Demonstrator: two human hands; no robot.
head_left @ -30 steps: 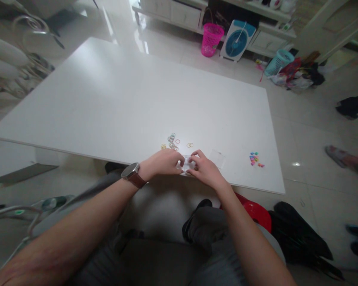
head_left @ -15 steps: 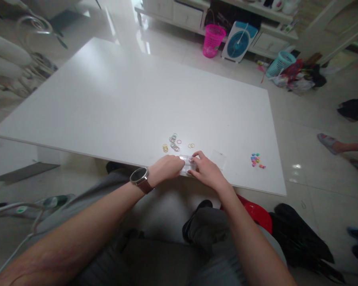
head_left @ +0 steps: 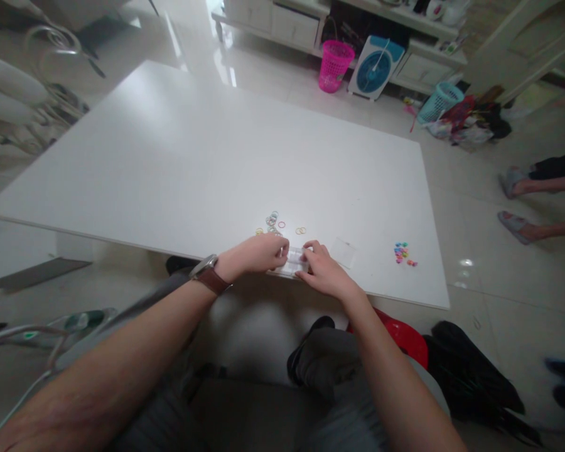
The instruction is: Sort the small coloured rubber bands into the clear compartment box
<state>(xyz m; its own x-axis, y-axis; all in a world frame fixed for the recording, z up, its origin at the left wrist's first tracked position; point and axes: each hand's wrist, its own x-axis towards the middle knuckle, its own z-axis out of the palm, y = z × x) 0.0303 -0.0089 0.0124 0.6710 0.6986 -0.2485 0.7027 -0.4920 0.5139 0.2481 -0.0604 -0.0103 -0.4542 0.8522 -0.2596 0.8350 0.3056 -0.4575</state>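
A small clear plastic box (head_left: 294, 260) lies at the table's near edge between my hands. My right hand (head_left: 324, 271) grips its right end with thumb and fingers. My left hand (head_left: 265, 252) is over the box's left side, fingers curled in a pinch; whatever they hold is too small or hidden to make out. Just beyond my left hand lies a pile of thin coloured rings (head_left: 272, 220), partly covered by it. Two yellowish rings (head_left: 301, 231) and a single reddish ring (head_left: 281, 225) lie apart. A clear flat lid (head_left: 343, 252) rests right of my right hand.
Small bright multicoloured pieces (head_left: 402, 253) sit near the right end of the white table (head_left: 216, 157). Beside my right leg is a red stool (head_left: 407, 339). Another person's feet in slippers (head_left: 518, 226) are at the right. A pink basket (head_left: 335, 66) and a fan (head_left: 375, 68) stand beyond.
My left hand has shifted left and slightly away from me, uncovering more of the box and covering part of the rings. My right hand stays on the box.
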